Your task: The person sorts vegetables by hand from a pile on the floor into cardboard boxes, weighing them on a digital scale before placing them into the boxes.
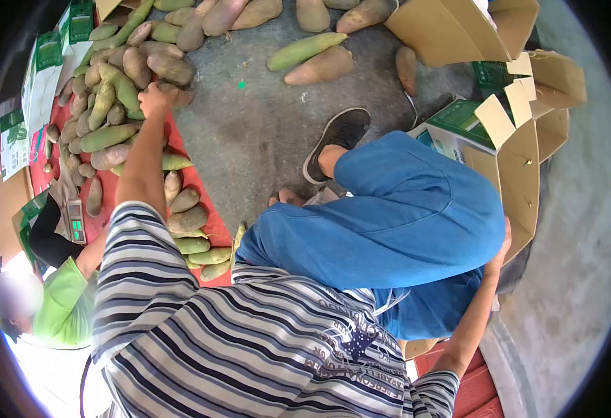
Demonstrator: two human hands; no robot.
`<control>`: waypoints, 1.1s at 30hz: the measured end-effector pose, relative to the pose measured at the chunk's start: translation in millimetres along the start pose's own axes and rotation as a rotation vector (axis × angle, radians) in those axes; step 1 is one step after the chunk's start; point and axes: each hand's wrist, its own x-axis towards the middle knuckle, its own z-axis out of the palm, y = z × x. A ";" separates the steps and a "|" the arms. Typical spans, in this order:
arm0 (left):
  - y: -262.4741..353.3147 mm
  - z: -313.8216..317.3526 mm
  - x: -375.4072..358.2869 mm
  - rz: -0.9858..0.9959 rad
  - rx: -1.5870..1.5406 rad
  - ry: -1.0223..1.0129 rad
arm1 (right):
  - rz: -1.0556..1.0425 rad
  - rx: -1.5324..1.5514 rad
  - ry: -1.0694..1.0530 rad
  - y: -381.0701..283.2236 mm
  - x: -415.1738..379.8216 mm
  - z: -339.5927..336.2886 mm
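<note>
My left hand reaches out to the edge of a heap of long vegetables, some green and some reddish brown, like large radishes or sweet potatoes. Its fingers are closed on a brown tuber. Close by are a curved green radish-like vegetable and another brown tuber. On the other side, my right hand is beside my bent leg in blue trousers, near the edge of an open cardboard box. Most of its fingers are hidden.
A red sheet lies under the heap. Loose vegetables rest on the grey floor. Opened cartons stand at the upper right. At lower left, a person in a green shirt sits near a small digital display.
</note>
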 end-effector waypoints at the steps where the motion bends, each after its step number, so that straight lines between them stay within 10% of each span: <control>1: -6.8 17.1 0.5 -0.023 -0.075 0.011 | 0.002 -0.007 0.016 2.0 -0.5 1.0; 10: -3.8 29.3 -42.0 0.018 -0.080 0.058 | 0.069 -0.111 -0.054 -5.1 1.8 -2.5; 14: 17.8 60.5 -69.1 0.352 -0.327 0.101 | -0.055 -0.111 0.053 -5.8 0.3 2.0; 17: 67.0 58.9 -106.6 0.541 -0.812 -0.440 | 0.028 -0.032 0.003 -5.8 1.2 1.1; 19: 88.7 45.4 -113.5 0.521 -0.763 -0.428 | 0.044 0.010 -0.028 -1.3 1.4 -0.9; 25: 33.2 53.3 21.3 0.545 -0.338 0.192 | 0.109 0.151 0.014 20.4 -1.2 7.2; 33: -3.5 34.1 75.8 -0.051 -1.222 -0.176 | 0.043 0.049 0.005 11.4 -1.2 2.1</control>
